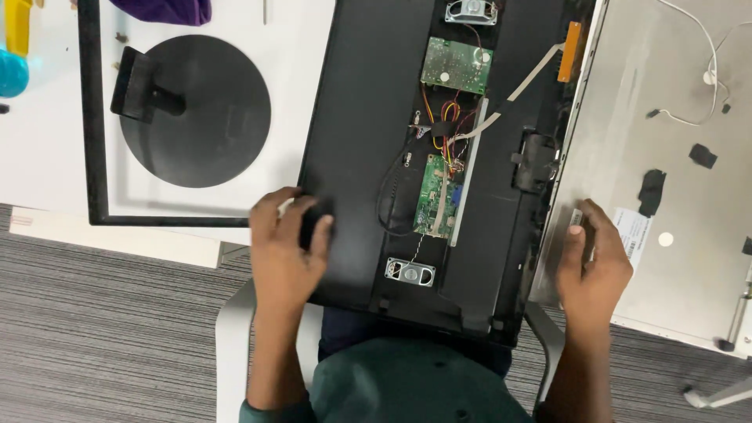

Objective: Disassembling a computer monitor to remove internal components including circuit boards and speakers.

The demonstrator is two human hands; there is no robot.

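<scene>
L hand [283,247] fingers curled on black rear cover [360,117], R hand [591,262] fingers gripping metal panel [666,63], round stand [196,110] nearby

A black monitor back cover [368,117] lies inside-up, tilted, overhanging the desk edge. Two green circuit boards [457,65], coloured wires and two small speakers [410,272] sit inside. Just beside it lies a grey metal panel [666,63].

One head-worn camera looks steeply down from close above. It faces the opened monitor back cover [423,157] on the table [47,157]. No second view shares the scene.
</scene>
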